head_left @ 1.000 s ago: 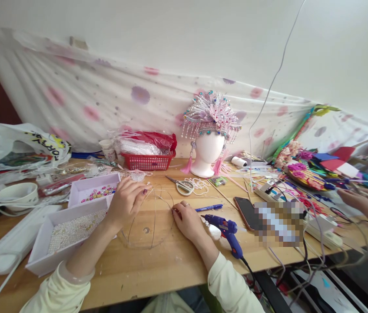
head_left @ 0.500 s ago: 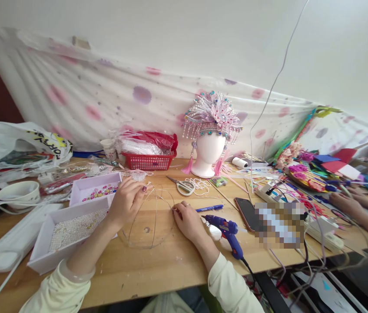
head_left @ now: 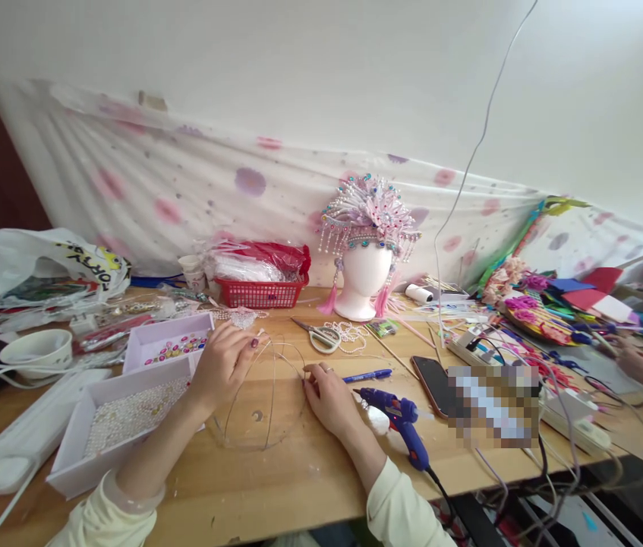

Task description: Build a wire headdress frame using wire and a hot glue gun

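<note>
A domed frame of thin bent wire (head_left: 273,391) stands on the table between my hands. My right hand (head_left: 329,396) is closed on the wire at its right side, thumb and fingers pinched together. At the frame's upper left, my left hand (head_left: 223,366) is closed in a pinch; a small whitish bit shows past its fingertips, too small to name. Left of it are two white boxes, one of pearl beads (head_left: 130,416), the other of coloured gems (head_left: 176,349). A blue glue gun (head_left: 398,418) and a blue pen (head_left: 367,375) lie right of my right hand.
Behind are scissors (head_left: 324,338), a red basket (head_left: 261,292) and a white mannequin head (head_left: 364,281) in a beaded pink headdress (head_left: 375,213). A phone (head_left: 435,386), power strips and cables lie right; a co-worker's hand (head_left: 640,365) is at far right. A cup (head_left: 36,351) stands left.
The camera has tilted up slightly, so the table sits lower in view. My hands keep nearly the same place at the wire frame. The co-worker's hands have shifted right.
</note>
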Available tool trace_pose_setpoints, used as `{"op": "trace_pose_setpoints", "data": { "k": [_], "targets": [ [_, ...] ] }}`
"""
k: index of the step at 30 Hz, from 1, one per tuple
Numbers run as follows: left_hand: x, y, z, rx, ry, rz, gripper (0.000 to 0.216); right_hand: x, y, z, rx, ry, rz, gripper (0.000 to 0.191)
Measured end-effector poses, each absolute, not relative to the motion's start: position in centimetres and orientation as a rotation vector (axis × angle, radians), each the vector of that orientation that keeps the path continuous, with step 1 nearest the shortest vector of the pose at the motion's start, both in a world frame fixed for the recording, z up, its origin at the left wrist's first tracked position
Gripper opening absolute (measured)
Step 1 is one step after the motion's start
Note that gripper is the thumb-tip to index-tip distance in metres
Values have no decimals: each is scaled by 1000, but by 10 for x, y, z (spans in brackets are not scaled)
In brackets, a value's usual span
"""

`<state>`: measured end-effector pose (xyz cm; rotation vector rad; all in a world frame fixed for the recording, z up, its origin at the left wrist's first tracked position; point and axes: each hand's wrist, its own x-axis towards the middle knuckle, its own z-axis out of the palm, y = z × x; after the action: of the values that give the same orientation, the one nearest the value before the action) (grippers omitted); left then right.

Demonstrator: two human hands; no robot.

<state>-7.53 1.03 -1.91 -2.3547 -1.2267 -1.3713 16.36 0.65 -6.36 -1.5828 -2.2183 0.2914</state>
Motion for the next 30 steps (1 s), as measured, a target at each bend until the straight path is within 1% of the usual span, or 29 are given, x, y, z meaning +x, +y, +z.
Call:
{"op": "trace_pose_setpoints", "data": {
  "k": [30],
  "targets": [
    [-76,13,-25,-2348,-1232,-1364,42,163,7,-65,-1558,-2218,261,17]
  ]
}}
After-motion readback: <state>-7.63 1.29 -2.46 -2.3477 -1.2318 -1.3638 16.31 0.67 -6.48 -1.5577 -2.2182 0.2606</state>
